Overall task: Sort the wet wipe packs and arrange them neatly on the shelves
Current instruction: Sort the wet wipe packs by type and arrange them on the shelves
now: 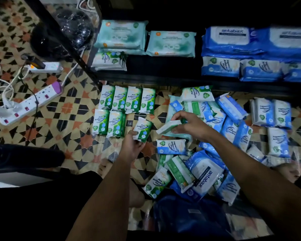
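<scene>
You're mid-sort on the floor: your left hand [131, 146] pinches a green pine pack [142, 129] beside the green rows [119, 108]; your right hand [189, 125] grips a pale pack [168, 126] over the mixed pile [198, 153]. Next, I'd judge, seat the green pack in line.

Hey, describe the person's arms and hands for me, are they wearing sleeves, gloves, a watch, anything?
Both forearms are bare all the way into view: no sleeves show on either. The left hand and the right hand wear no gloves, and no watch, bracelet or ring is visible on them. The light is dim, so small details could be missed.
</scene>
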